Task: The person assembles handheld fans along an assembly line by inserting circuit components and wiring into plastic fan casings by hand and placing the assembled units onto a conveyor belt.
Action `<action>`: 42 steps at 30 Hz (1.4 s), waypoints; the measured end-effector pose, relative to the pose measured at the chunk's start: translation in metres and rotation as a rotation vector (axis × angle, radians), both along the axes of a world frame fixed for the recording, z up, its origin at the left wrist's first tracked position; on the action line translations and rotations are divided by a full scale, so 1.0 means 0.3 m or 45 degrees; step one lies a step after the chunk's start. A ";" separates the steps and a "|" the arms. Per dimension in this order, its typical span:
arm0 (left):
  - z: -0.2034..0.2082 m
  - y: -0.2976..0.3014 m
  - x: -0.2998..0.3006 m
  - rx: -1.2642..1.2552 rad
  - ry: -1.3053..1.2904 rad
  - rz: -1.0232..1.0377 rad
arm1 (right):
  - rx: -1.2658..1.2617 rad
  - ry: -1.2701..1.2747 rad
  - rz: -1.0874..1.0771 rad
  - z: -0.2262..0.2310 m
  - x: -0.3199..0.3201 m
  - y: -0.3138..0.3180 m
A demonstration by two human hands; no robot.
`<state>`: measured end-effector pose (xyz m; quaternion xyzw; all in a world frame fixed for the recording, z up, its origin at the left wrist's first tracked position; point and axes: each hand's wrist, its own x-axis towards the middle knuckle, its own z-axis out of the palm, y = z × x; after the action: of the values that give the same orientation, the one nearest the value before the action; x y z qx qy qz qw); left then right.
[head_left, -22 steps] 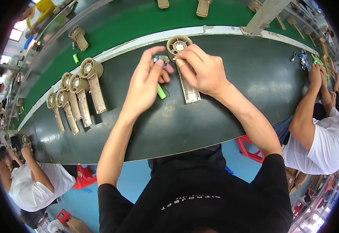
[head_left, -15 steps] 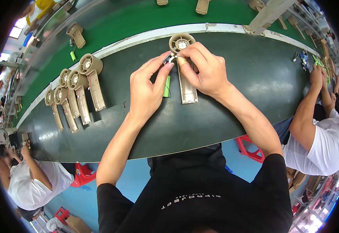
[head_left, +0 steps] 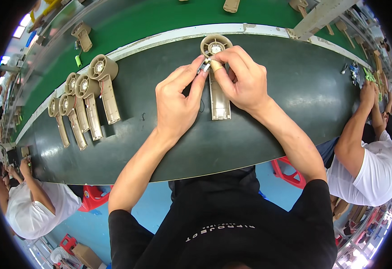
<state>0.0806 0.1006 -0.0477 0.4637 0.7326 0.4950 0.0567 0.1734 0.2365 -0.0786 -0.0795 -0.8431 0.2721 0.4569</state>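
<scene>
A small dark circuit board with a pale part (head_left: 203, 67) is pinched between the thumb and forefinger of my left hand (head_left: 176, 99). My right hand (head_left: 244, 80) is closed in a pinch right against the board, with a yellowish band on one finger. Whatever lies between its fingertips is too small and covered to name. Beneath both hands a beige handheld fan housing (head_left: 220, 101) lies on the dark table, round fan head away from me and open handle toward me. A thin dark wire (head_left: 202, 106) curls beside the handle, partly behind my left hand.
Several more beige fan housings (head_left: 111, 101) lie in a group on the left. Beyond the white rail (head_left: 173, 36) runs a green belt (head_left: 160, 18) carrying another housing (head_left: 83, 36) and a green cylindrical battery (head_left: 78, 61). Co-workers sit at both sides; a grey post (head_left: 321, 20) rises far right.
My fingers have turned the circuit board and moved slightly right, staying pinched together. The green battery beside the handle is now hidden behind my left hand. The whole view has shifted slightly.
</scene>
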 end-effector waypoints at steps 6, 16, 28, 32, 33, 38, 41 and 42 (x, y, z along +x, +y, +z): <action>-0.011 0.001 -0.001 0.029 -0.143 0.028 | 0.013 0.008 -0.002 0.004 -0.001 -0.004; -0.005 0.013 0.013 0.035 -0.080 0.049 | 0.034 -0.004 -0.020 0.001 -0.002 -0.003; -0.020 0.014 -0.027 0.075 0.196 -0.065 | 0.171 -0.041 0.008 0.009 0.003 0.006; -0.018 0.016 -0.034 0.059 0.268 -0.108 | 0.198 -0.036 0.015 0.004 0.002 0.011; -0.014 0.016 -0.038 0.057 0.266 -0.105 | 0.195 -0.039 0.018 0.004 0.001 0.013; -0.013 0.019 -0.062 0.026 0.299 -0.205 | 0.238 -0.026 0.065 -0.001 -0.001 0.029; -0.027 0.018 -0.063 0.063 0.313 -0.203 | 0.191 -0.066 0.076 -0.010 0.004 0.027; -0.025 0.020 -0.062 0.068 0.321 -0.205 | 0.197 -0.059 0.074 -0.010 0.004 0.030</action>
<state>0.0619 0.1065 -0.0552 0.5806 0.6810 0.4462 -0.0086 0.1745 0.2454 -0.0814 -0.0258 -0.8739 0.2174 0.4340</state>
